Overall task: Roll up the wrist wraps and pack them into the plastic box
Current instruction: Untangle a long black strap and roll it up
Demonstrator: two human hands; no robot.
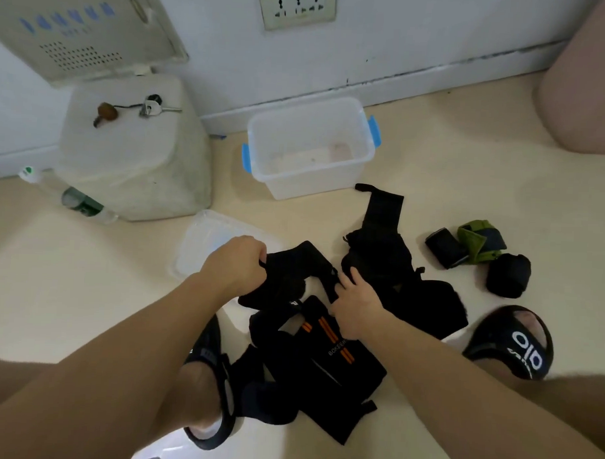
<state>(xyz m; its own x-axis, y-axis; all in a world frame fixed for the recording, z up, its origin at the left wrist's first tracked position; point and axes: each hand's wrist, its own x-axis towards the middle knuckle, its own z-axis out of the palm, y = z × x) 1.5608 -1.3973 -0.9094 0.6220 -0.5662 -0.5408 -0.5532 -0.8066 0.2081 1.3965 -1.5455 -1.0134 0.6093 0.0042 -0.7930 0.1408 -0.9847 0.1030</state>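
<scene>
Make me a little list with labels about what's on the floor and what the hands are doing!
box: clear plastic box with blue latches, lid off, no wraps inside
lid: clear plastic lid flat on the floor, left of the pile
left hand: left hand grips one end of a black wrist wrap
right hand: right hand holds the same wrap's other end
pile: unrolled black wraps, one with orange stripes
rolled: three rolled wraps, two black and one green, on the floor at right
feet: black slippers

A pale cream floor (434, 137) carries an open clear plastic box with blue latches (311, 145), its clear lid (208, 236), scattered black wrist wraps (324, 350), three rolled wraps (478, 256) and a lying plastic bottle (69, 195).
</scene>
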